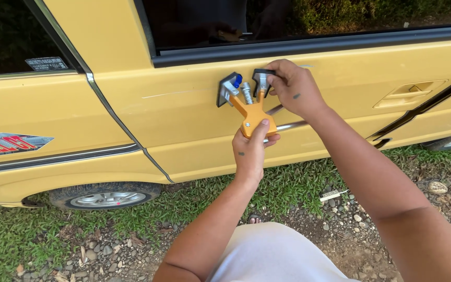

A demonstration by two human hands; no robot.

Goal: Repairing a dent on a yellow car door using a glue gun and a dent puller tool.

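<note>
An orange Y-shaped puller tool point(252, 114) with two black-and-silver feet rests against a yellow car door point(184, 109). A blue tab and a silver screw point(246, 93) sit between its arms. My left hand point(250, 151) grips the tool's lower stem from below, thumb on the orange body. My right hand point(294, 89) pinches the tool's right foot point(261, 79) against the door panel. The left foot point(227, 89) touches the panel by itself.
The door handle point(411, 92) lies to the right, a chrome trim strip point(288, 125) runs behind the tool. A front wheel point(105, 197) stands at lower left. Grass and gravel point(309, 209) cover the ground, with a small white object point(331, 195) lying there.
</note>
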